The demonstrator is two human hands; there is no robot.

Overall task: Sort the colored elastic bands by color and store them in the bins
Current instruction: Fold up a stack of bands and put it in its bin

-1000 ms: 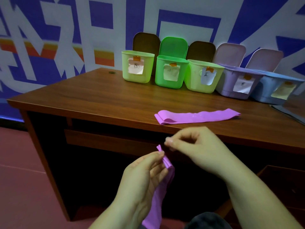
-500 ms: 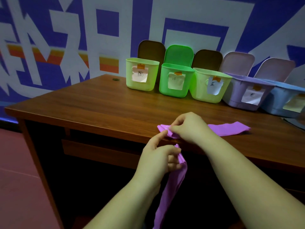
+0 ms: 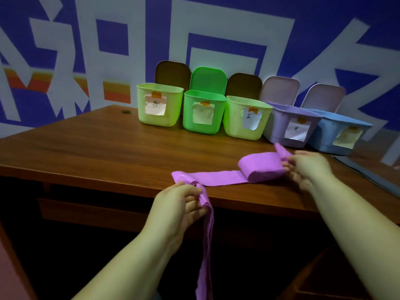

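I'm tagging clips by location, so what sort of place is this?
Probably an office or demo room set up for a sorting exercise: a wooden desk, a row of labelled plastic bins with lids open, and a wall covered in a big blue and white graphic.

One cam only, head-worn, wide-angle, so no 2nd view to overlap with. Looks fwd and down from above the near edge of the wooden desk [image 3: 91, 146], close enough that both forearms enter from the bottom of frame. Faces the blue-and-white patterned wall [image 3: 216, 22] behind the desk; row of bins [image 3: 203, 113] sits at mid-frame, farther off. View seems tilted slightly, desk edge sloping down to the right, though wide-lens bending may account for that. Right side is motion-blurred. Dark space under the desk fills the lower part.
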